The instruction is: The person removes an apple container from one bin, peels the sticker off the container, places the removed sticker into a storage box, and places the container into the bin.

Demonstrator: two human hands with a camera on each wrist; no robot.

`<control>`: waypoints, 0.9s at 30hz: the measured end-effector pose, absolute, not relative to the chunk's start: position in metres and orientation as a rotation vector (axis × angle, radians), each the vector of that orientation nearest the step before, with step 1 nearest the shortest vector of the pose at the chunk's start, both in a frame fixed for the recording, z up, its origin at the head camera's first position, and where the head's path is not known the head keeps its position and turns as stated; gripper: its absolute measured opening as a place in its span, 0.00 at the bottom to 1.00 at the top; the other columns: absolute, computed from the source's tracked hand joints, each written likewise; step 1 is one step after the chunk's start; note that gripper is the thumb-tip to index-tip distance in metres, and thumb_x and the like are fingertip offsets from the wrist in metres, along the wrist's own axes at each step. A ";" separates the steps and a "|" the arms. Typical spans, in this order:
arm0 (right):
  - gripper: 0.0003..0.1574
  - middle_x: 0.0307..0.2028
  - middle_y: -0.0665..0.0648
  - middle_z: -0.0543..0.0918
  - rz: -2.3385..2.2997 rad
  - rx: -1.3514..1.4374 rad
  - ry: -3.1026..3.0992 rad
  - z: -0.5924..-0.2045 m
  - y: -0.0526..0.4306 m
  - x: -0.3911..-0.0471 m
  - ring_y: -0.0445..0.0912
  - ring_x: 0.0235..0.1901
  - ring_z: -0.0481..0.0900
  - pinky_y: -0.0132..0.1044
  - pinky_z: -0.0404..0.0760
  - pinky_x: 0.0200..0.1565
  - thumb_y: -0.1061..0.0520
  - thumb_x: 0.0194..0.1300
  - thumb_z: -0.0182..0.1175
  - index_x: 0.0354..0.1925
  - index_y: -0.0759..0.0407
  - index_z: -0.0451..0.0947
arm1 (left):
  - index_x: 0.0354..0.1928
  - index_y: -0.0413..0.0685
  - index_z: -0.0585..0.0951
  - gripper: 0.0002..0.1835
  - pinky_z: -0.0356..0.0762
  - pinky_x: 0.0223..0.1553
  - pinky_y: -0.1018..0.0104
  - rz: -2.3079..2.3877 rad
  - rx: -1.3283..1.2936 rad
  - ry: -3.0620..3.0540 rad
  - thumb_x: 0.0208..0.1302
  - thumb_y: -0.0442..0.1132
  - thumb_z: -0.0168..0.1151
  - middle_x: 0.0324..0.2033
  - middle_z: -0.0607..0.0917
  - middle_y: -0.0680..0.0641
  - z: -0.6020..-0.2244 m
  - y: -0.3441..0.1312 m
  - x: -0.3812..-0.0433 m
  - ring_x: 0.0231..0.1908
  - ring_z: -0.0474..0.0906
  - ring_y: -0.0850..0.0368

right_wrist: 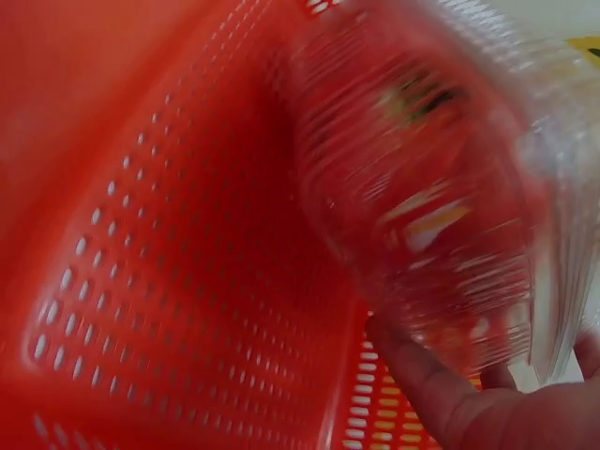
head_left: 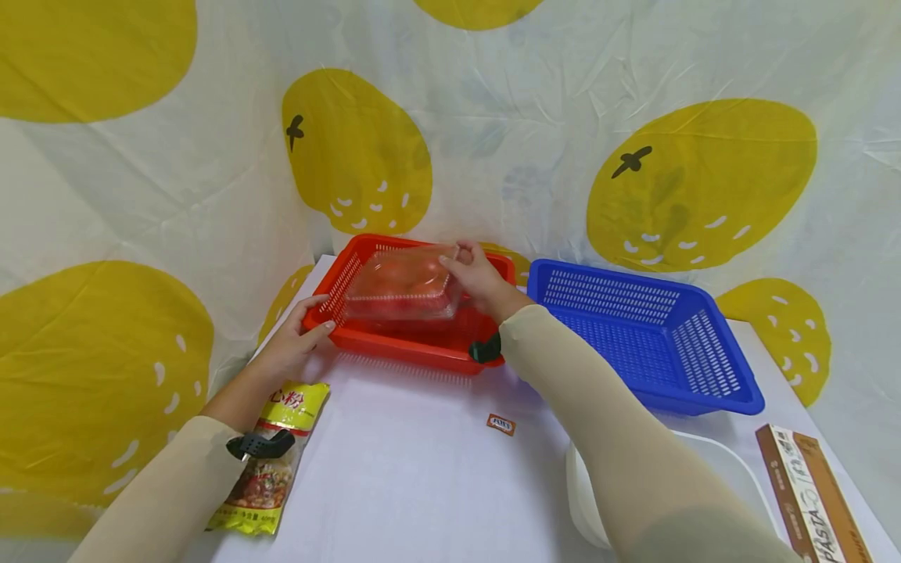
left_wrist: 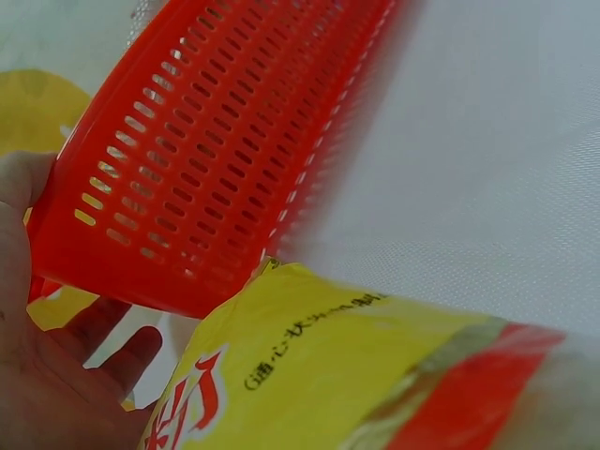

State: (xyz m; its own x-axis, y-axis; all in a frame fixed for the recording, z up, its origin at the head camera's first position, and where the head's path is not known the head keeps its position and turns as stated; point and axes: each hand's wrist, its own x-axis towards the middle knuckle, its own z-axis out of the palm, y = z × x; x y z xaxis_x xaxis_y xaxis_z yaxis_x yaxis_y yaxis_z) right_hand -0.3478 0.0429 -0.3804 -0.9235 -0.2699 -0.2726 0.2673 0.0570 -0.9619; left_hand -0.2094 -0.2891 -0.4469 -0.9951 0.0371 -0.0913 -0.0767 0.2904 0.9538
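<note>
My right hand (head_left: pixel 482 281) pinches the right end of a clear plastic clamshell box (head_left: pixel 401 281) with red, tomato-like produce inside. The box is tilted above the inside of a red slotted basket (head_left: pixel 408 356); in the right wrist view the box (right_wrist: pixel 422 187) is blurred, with fingers (right_wrist: pixel 427 384) at its edge. At the basket's left front corner, my left hand (head_left: pixel 292 340) holds the rim. The left wrist view shows its thumb (left_wrist: pixel 23 178) against the rim and the other fingers lower down. Nearby lies a yellow food bag (head_left: pixel 271 469), partly behind the left wrist.
A blue slotted basket (head_left: pixel 640 352) stands right of the red one. In front of it is a white tub (head_left: pixel 584 500), partly hidden by the right forearm. A brown pasta box (head_left: pixel 809 493) lies at far right, and a small orange packet (head_left: pixel 501 424) lies mid-table.
</note>
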 end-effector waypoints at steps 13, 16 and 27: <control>0.48 0.81 0.56 0.59 -1.718 -0.163 2.193 -0.389 0.044 -0.370 0.58 0.75 0.64 0.58 0.73 0.72 0.36 0.75 0.64 0.82 0.37 0.54 | 0.85 0.63 0.52 0.40 0.65 0.73 0.34 1.794 -0.082 2.445 0.80 0.48 0.61 0.82 0.57 0.42 -0.445 -0.287 -0.209 0.78 0.55 0.35; 0.49 0.80 0.54 0.61 -1.646 -0.144 2.238 -0.399 0.050 -0.373 0.57 0.75 0.66 0.59 0.74 0.71 0.33 0.75 0.64 0.83 0.31 0.52 | 0.85 0.63 0.53 0.40 0.65 0.73 0.34 1.792 -0.075 2.437 0.80 0.48 0.61 0.82 0.57 0.42 -0.445 -0.287 -0.211 0.78 0.55 0.35; 0.55 0.75 0.56 0.65 -1.566 -0.160 2.206 -0.418 0.048 -0.376 0.56 0.72 0.70 0.58 0.77 0.68 0.34 0.73 0.66 0.84 0.36 0.47 | 0.86 0.64 0.51 0.41 0.65 0.72 0.31 1.775 -0.046 2.454 0.81 0.49 0.60 0.82 0.55 0.40 -0.447 -0.291 -0.210 0.79 0.53 0.34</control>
